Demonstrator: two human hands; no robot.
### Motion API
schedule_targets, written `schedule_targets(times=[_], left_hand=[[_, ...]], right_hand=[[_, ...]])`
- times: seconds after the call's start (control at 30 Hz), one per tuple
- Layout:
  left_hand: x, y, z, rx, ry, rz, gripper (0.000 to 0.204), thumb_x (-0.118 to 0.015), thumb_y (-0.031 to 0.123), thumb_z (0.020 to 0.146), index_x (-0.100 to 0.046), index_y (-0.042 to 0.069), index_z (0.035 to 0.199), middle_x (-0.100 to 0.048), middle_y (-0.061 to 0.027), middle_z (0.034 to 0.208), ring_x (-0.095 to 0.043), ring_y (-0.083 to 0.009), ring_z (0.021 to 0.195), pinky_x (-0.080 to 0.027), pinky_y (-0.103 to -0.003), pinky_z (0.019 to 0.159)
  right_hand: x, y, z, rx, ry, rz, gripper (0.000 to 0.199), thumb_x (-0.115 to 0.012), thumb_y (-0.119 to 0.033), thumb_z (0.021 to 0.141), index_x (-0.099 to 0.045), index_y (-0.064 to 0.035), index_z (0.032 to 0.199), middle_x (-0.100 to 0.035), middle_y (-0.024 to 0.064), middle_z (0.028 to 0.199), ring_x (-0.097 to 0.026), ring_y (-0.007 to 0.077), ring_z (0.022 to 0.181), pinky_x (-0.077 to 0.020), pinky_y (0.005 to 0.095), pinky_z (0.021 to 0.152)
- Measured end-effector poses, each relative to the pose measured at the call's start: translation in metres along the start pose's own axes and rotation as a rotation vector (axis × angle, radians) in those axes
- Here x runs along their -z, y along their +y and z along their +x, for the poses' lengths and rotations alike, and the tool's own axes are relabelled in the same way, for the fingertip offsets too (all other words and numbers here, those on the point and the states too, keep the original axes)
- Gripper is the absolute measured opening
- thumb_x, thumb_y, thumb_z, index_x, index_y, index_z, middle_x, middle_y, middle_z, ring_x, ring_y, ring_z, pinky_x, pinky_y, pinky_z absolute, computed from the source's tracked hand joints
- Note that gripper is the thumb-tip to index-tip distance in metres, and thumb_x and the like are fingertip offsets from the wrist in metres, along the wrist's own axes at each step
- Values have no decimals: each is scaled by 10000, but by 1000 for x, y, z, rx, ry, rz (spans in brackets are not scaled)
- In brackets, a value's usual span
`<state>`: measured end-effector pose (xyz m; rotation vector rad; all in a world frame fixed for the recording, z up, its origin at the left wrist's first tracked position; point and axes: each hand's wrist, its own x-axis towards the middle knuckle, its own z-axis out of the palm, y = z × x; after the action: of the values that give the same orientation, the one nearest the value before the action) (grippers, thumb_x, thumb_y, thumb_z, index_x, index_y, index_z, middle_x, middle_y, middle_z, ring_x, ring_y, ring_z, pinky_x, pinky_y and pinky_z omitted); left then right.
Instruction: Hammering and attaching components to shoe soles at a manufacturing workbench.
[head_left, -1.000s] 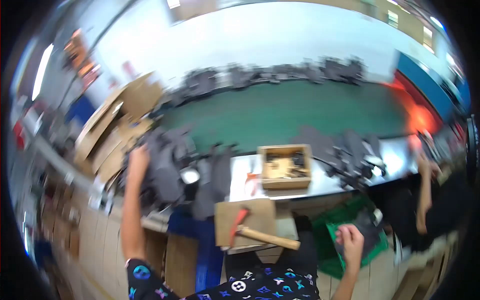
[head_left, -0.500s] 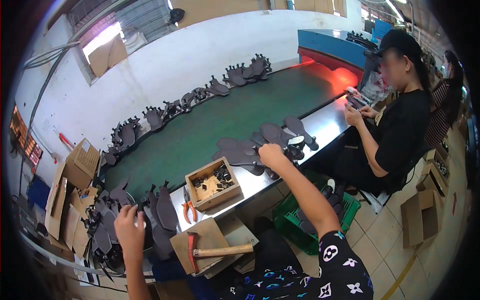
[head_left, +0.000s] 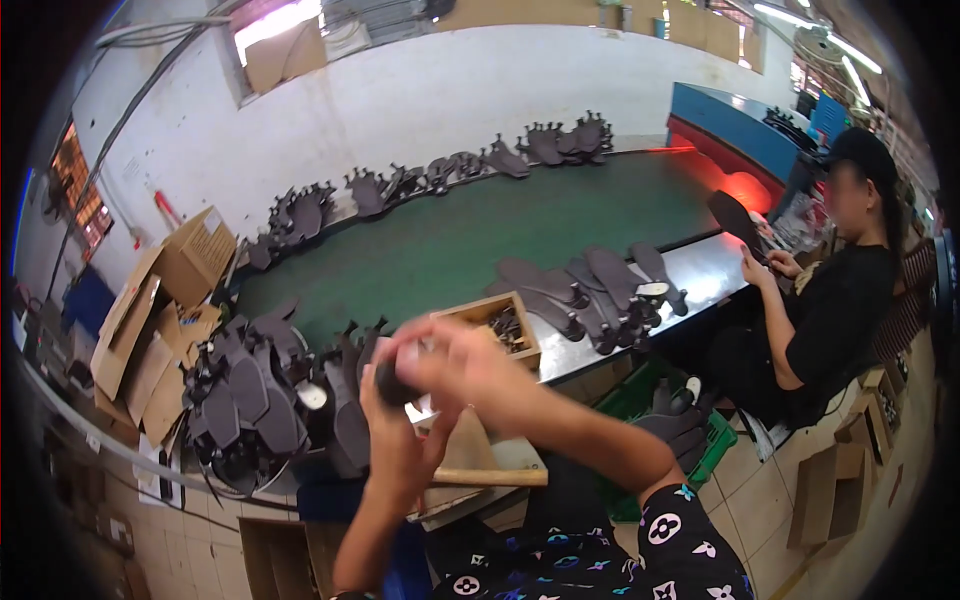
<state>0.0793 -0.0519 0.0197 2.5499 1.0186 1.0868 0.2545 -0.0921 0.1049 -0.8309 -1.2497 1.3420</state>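
A dark piece (head_left: 394, 386) sits between both hands (head_left: 468, 368).

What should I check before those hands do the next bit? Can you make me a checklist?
1. Left hand holding the small dark piece: ok.
2. Right hand gripping it too: cannot tell, the fingers are blurred.
3. Wooden box in full view: not ok, the right hand and arm hide part of it.
4. Both ends of the wooden handle showing: not ok, the left arm and hand cover one end.
5. Co-worker's hands well apart from these two: ok, off to the right.
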Motion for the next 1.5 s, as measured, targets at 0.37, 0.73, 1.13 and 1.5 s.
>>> schedule_targets(times=[0.37, 0.73, 1.13, 1.5], left_hand=[[38, 9, -76, 551, 436, -1036, 807, -764, 315, 868, -194, 88, 1392, -611, -158, 1001, -706, -303, 691, -616, -396, 665], [-58, -5, -9, 274, -83, 374, 615, -752, 162, 815, -514, 80, 1377, -501, -132, 1360, -461, -341, 1235, -333, -477, 1013], [-201, -78, 109, 234, -473, 97, 191, -744, 122, 795, -701, -28, 906, -713, -199, 856, -694, -339, 780, -539, -388, 713], [-162, -58, 99, 424, -398, -646, 171, -692, 84, 890, -677, -28, 1020, -685, -83, 762, -644, -126, 703, -493, -262, 634]], right_hand=[[24, 187, -144, -317, 129, -1177, 822, -771, -114, 725, -363, -146, 1438, -522, 275, 1239, -644, 464, 878, -548, 515, 757], [77, 147, -267, -278, 761, -786, 279, -693, -31, 716, -664, -64, 991, -673, 165, 709, -708, 316, 671, -524, 332, 606], [71, 180, -193, -8, 749, -539, 99, -664, -62, 889, -730, -17, 946, -572, 72, 581, -532, 81, 507, -416, 249, 511], [94, 132, -165, 76, 760, -336, 204, -648, -56, 917, -717, 11, 1097, -734, 88, 853, -642, 79, 728, -510, 243, 683]])
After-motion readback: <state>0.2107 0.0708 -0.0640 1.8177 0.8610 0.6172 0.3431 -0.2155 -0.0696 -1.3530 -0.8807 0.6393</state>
